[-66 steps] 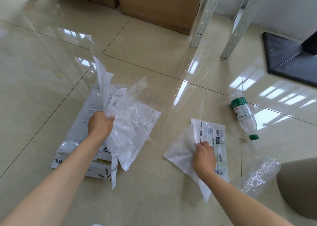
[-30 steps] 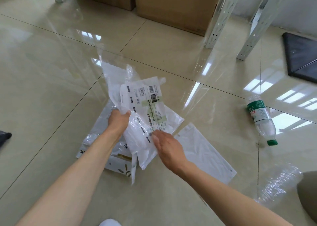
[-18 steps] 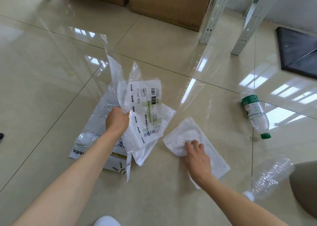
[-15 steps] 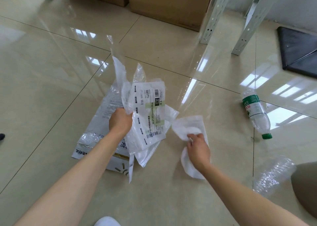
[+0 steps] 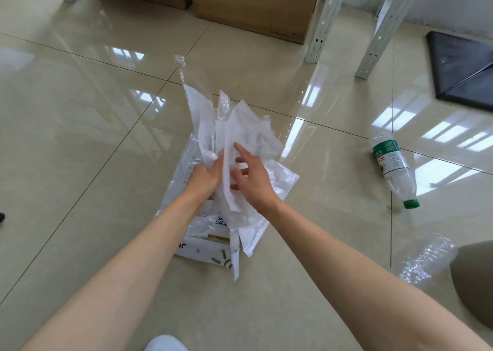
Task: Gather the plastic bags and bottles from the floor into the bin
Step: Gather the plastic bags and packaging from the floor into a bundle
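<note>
Glossy beige floor tiles [image 5: 80, 142] filled the frame, reflecting window light. Along the top edge stood cardboard boxes [image 5: 253, 1], cut off by the frame, with two perforated metal uprights [image 5: 322, 22] to their right. A black flat object [image 5: 464, 70] lay at upper right, partly out of view. At the lower right edge a rounded grey-brown shape [image 5: 474, 281] intruded; too little showed to tell whether it was the bin.

Centre frame: a large printed white bag [image 5: 205, 244] lay flat on the floor, mostly covered. Above it, a bundle of plastic bags [image 5: 240, 137] was held upright. The left hand [image 5: 205, 176] was closed around the bundle's lower part, fingers largely hidden by plastic. The right hand [image 5: 253, 180] pressed against the bundle's front, fingers spread and loosely curled, index finger extended; whether it gripped a sheet could not be told.

Right of centre: a green-labelled bottle [image 5: 394, 169] lay on its side, green cap toward the viewer. Lower right: a clear crushed bottle [image 5: 426, 262] lay beside the grey-brown shape, hard to make out against the tile. A white shoe tip [image 5: 165, 344] showed at bottom centre.
</note>
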Demonstrator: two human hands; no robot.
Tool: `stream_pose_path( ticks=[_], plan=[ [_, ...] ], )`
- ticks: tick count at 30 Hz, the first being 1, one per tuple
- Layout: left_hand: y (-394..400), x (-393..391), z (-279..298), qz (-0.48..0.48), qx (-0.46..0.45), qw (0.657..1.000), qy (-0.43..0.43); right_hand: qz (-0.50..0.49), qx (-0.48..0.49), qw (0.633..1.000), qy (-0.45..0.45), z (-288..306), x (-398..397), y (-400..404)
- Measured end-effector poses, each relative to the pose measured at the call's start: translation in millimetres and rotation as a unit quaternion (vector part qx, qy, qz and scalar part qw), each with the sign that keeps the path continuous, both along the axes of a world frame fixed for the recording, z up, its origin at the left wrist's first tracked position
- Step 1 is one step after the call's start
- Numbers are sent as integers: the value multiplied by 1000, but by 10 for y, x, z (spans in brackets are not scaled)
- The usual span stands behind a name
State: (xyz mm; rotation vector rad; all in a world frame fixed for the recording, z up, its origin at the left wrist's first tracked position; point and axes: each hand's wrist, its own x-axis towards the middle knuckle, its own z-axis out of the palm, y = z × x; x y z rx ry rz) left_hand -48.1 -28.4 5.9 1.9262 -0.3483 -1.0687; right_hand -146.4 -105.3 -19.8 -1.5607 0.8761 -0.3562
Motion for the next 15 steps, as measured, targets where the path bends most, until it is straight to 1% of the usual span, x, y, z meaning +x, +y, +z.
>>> stream_pose_path(
  ticks=[3, 5, 7, 9, 11, 13, 15],
  plan=[
    [-75, -88, 67, -22, -17, 999, 29, 58, -50, 996, 37, 65, -132, -100],
    [-133, -153, 87, -35, -26, 999, 21, 92, -75, 991, 62, 98, -265, -166],
    [-190, -226, 103, -42, -16, 999, 8, 107, -88, 987, 79, 127, -429, -198],
    [-255, -326, 101, -40, 3, 999, 1, 98, -85, 988, 88, 165, -616, -206],
    [-318, -410, 79, -49, 20, 998, -25, 83, -86, 985, 120, 183, -837, -217],
    [-421, -534, 125, -57, 33, 996, -61, 60, -115, 973, 190, 165, -1174, -277],
    [-546, -677, 211, -69, 39, 993, -89, 0, -125, 955, 269, 137, -1610, -397]
  ],
)
